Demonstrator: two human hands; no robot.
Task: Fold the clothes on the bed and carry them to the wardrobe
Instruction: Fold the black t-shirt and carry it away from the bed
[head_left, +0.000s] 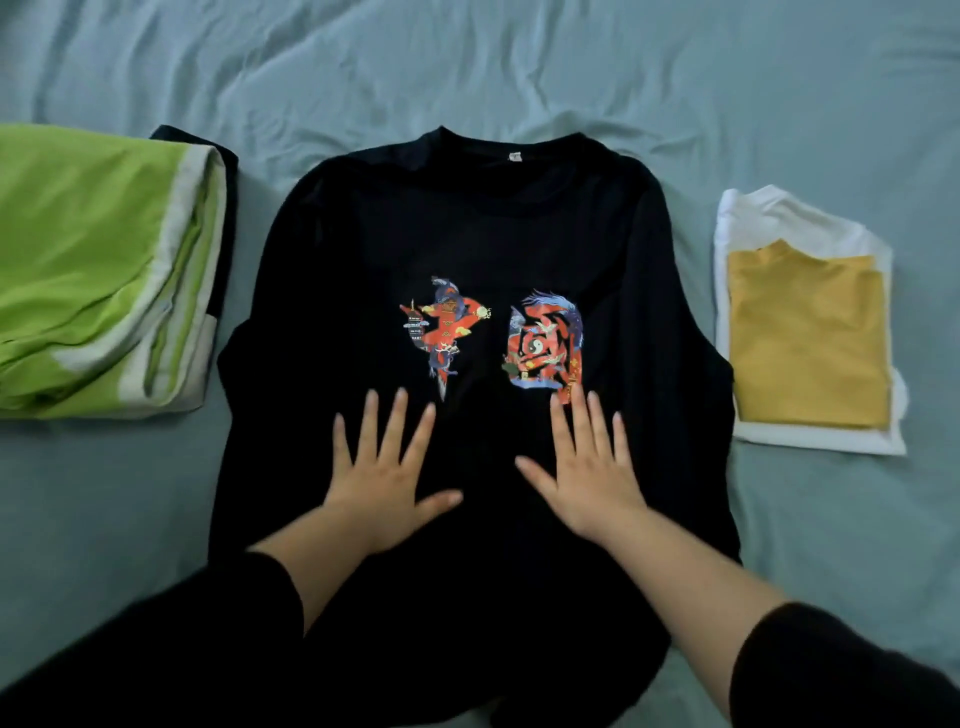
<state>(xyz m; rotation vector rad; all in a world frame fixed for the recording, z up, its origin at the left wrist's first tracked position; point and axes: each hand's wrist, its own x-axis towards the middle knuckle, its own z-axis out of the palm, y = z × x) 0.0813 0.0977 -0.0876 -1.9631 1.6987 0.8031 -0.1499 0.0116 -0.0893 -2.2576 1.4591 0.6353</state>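
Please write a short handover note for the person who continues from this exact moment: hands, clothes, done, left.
Left hand and right hand: open, flat, fingers spread on the black printed long-sleeve shirt, no grip.
Shirt lies face up, unfolded, on the pale blue bedsheet.
Done: folded yellow top on folded white top, right side; folded green-and-white cloth, left side.
Left: fold the shirt, carry everything to the wardrobe.

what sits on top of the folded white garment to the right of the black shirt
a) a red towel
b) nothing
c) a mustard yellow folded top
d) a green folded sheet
c: a mustard yellow folded top lies on the folded white garment, on the light blue bedsheet right of the black printed shirt.
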